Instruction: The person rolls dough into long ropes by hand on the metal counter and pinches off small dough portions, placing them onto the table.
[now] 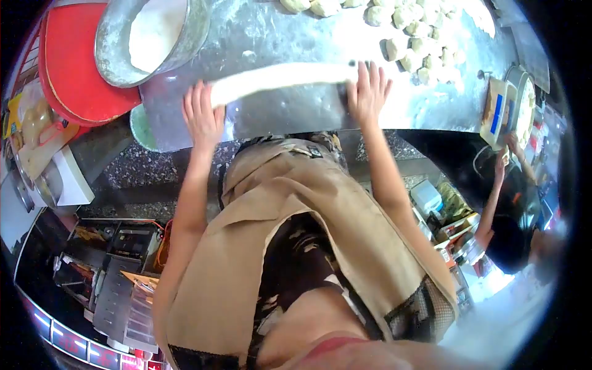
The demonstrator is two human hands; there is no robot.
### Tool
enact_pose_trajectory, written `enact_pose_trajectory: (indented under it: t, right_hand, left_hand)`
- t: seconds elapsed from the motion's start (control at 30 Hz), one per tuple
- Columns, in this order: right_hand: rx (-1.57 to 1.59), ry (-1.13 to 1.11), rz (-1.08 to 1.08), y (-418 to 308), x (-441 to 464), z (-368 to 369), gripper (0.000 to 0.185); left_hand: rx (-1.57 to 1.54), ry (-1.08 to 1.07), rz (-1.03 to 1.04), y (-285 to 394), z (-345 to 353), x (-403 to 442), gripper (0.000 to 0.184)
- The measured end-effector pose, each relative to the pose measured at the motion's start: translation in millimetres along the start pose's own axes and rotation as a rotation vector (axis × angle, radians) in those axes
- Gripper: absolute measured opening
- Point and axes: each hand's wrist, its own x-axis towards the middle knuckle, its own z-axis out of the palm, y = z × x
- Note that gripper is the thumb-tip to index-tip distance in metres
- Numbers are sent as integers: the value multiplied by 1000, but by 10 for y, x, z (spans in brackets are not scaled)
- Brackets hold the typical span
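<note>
A long white roll of dough (pixel 280 79) stretches across the metal table (pixel 259 117), bowed slightly upward in the middle. My left hand (pixel 202 116) is at its left end, with the fingers over or against the dough. At the right end is my right hand (pixel 369 94), its fingers pointing away from me and somewhat apart, touching the tip of the roll. How firmly either hand grips cannot be made out. Several small dough pieces (pixel 422 45) lie floured at the table's back right, beyond my right hand.
A metal bowl (pixel 200 31) of white flour stands at the back left beside a red round lid or stool (pixel 74 74). A green bowl (pixel 140 128) is under the table's left corner. At the far right, another person's hands (pixel 507 154) are near a round tray (pixel 526 108).
</note>
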Motion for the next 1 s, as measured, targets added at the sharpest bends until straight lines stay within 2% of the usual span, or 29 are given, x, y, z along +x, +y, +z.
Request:
enact_pose_trajectory:
  t: [0.07, 0.1, 0.17, 0.23, 0.27, 0.3, 0.37, 0.43, 0.5, 0.53, 0.57, 0.6, 0.63, 0.67, 0.7, 0.73, 0.77, 0.8, 0.83, 0.87, 0.9, 0.97, 1.0]
  right_hand:
    - [53, -60, 16, 81, -611, -64, 67]
    - [21, -73, 12, 86, -655, -89, 66]
    - [5, -46, -7, 119, -226, -36, 61]
    - [13, 165, -119, 104, 520, 36, 41]
    - [-7, 255, -198, 89, 840, 64, 33]
    - [5, 344, -171, 100, 1051, 178, 30]
    - [27, 358, -147, 119, 1135, 212, 29]
    - [8, 337, -245, 259, 1080, 205, 31]
    - [19, 290, -238, 377, 955, 185, 34]
    - [3, 294, -230, 394, 888, 176, 35]
    - [-7, 299, -234, 350, 871, 139, 37]
    - [-37, 295, -167, 248, 831, 144, 37]
    - [-139, 387, -88, 52, 792, 185, 34]
    - [32, 375, -36, -222, 749, 203, 32]
    - [125, 341, -187, -689, 662, 10, 31]
    - [451, 312, -160, -1084, 645, 50, 33]
    - [483, 241, -236, -1432, 625, 118, 35]
    - [598, 196, -287, -1697, 661, 268, 36]
    - [673, 57, -218, -1763, 707, 373, 36]
    - [472, 33, -289, -1686, 660, 407, 39]
    - [269, 12, -350, -1555, 559, 391, 43]
    - [282, -153, -319, -1295, -9, 40, 51]
    - [237, -227, -283, -1177, -279, -42, 55]
  left_hand:
    - [20, 21, -17, 84, -15, -166, 42]
    - [-9, 57, -28, 111, -2, -178, 38]
    - [-43, 96, -25, 43, 65, -67, 33]
    - [-60, -59, -107, -179, 156, 219, 20]
    - [-104, -53, -86, -247, 191, 381, 17]
    - [-146, -49, -59, -306, 186, 530, 20]
    - [-180, -17, -70, -352, 121, 699, 22]
    - [-225, 19, -79, -331, -90, 834, 25]
    - [-192, -38, -49, -253, -500, 813, 26]
    - [-94, -172, -155, -313, -543, 723, 17]
    - [-94, -172, -164, -309, -461, 624, 17]
    - [5, -50, -55, -289, -314, 547, 13]
    - [109, 75, 55, -236, -223, 532, 14]
    - [4, 113, 12, -26, -177, 581, 19]
    - [-104, 143, -31, 283, -111, 619, 25]
    - [-226, 157, -33, 560, -28, 704, 29]
    - [-350, 170, -32, 767, 88, 810, 34]
    - [-462, 166, -159, 867, 256, 865, 35]
    - [-572, 169, -290, 898, 396, 895, 37]
    - [-307, 93, -221, 812, 446, 879, 45]
    - [-306, 91, -218, 775, 427, 725, 45]
    - [-49, -121, 87, 789, 172, 251, 54]
    - [-44, -188, 76, 751, 110, 79, 56]
